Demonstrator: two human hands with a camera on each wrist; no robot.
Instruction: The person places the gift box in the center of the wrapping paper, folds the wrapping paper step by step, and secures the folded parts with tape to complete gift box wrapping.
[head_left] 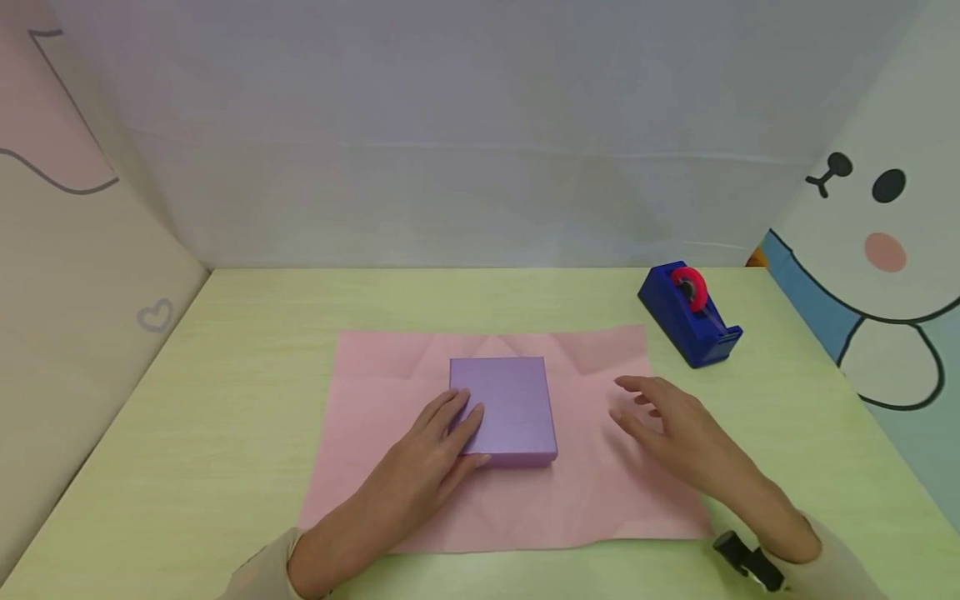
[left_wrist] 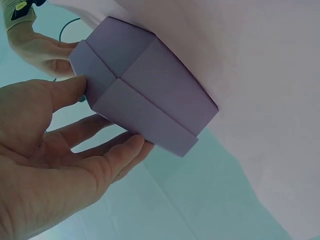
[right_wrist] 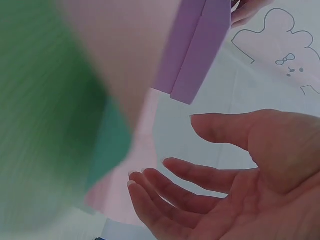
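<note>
A purple lidded box lies on a sheet of pink paper. The left hand rests at the box's near left corner, its fingertips on the lid and its thumb along the front edge. From below, the left wrist view has the box with the thumb at one end and the fingers reaching over the lid's edge. To the right of the box, the right hand hovers over the paper, holding nothing. Its fingers are loosely bent and the thumb stands apart from them.
A blue tape dispenser with a red roll stands at the back right, beyond the paper's corner. The pale green table meets a white sheet at the back. Printed panels border both sides.
</note>
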